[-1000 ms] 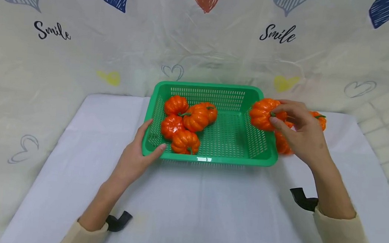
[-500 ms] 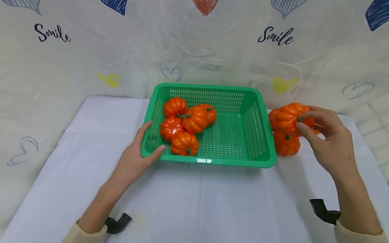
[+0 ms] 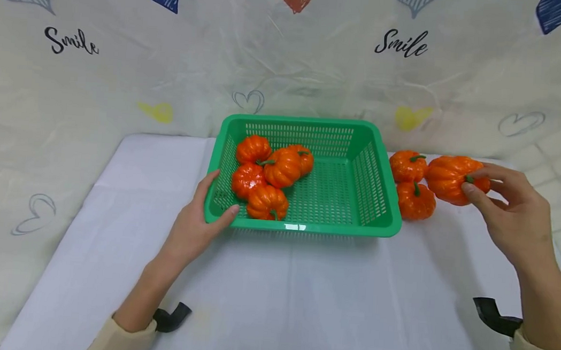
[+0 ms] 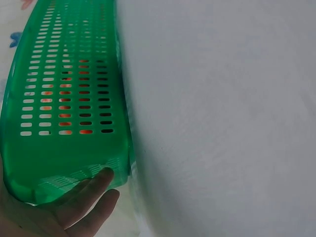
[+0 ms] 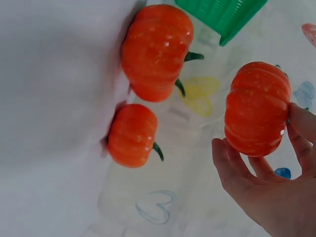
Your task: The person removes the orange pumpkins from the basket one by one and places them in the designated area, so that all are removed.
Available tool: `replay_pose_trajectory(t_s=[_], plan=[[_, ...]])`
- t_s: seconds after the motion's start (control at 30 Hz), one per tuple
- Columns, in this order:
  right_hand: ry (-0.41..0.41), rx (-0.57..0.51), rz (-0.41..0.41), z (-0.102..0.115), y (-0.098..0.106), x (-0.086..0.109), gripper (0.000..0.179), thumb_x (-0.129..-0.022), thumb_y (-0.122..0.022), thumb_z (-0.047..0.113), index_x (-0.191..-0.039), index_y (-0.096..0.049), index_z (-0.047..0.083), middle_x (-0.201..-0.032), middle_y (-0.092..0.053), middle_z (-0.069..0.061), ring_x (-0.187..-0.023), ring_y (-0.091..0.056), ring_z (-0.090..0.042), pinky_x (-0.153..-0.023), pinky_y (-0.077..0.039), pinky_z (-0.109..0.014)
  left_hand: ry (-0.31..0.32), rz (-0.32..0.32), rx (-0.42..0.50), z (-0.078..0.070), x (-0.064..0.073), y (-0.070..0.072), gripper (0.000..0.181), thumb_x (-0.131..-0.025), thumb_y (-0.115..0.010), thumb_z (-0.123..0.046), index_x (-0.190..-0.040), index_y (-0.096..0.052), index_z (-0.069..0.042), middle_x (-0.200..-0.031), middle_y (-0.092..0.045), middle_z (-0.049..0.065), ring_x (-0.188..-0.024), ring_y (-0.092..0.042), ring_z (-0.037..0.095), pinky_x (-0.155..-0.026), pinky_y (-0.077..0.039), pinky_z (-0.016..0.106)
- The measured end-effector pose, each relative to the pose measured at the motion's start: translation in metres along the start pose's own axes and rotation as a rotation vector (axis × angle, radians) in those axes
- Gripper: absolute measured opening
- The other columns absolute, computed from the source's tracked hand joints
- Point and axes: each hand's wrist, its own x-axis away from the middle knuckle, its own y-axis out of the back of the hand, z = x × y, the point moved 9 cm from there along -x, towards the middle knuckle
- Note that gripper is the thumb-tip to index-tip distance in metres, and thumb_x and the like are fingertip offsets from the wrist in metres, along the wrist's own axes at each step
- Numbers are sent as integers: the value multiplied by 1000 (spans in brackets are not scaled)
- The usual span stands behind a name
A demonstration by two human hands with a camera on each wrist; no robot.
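Note:
My left hand (image 3: 192,228) grips the near left corner of a green plastic basket (image 3: 296,227), thumb over the rim. In the left wrist view, its fingers (image 4: 94,197) lie along the outside of the basket's end wall. Several orange toy pumpkins (image 3: 281,168) with green stems sit in the basket's left half. Right of the basket, my right hand (image 3: 514,211) holds another pumpkin (image 3: 454,180) between thumb and fingers, raised above the table. Two pumpkins, one behind (image 3: 408,165) and one in front (image 3: 415,201), stand beside the basket. A third pumpkin (image 5: 133,136) shows in the right wrist view, hidden from the head view.
A white cloth covers the table (image 3: 287,298). Behind it hangs a pale sheet (image 3: 316,59) printed with hearts and "Smile". Black straps (image 3: 496,316) stick out near both wrists.
My right hand has carried its pumpkin from over the basket's right rim farther to the right, uncovering the two pumpkins beside the basket. The left hand stays on the basket.

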Motion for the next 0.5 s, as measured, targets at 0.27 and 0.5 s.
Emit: replay_pose_trajectory(t_s=[0.27, 0.5], plan=[[-103, 73, 26, -26, 9, 1, 35, -102, -66, 17, -137, -66, 13, -122, -50, 33, -103, -46, 7, -78, -40, 5, -12, -11, -14, -2, -1, 4, 86, -96, -61, -66, -164, -12, -48, -139, -62, 15, -105, -64, 32, -78, -51, 34], [-188, 181, 80, -51, 11, 8, 39, -105, -62, 32, -140, -62, 16, -132, -49, 26, -121, -49, -12, -76, -36, 6, 0, 1, 5, 1, -1, 0, 85, -95, -63, -65, -162, -12, -51, -129, -65, 15, -102, -64, 31, -75, -51, 34]])
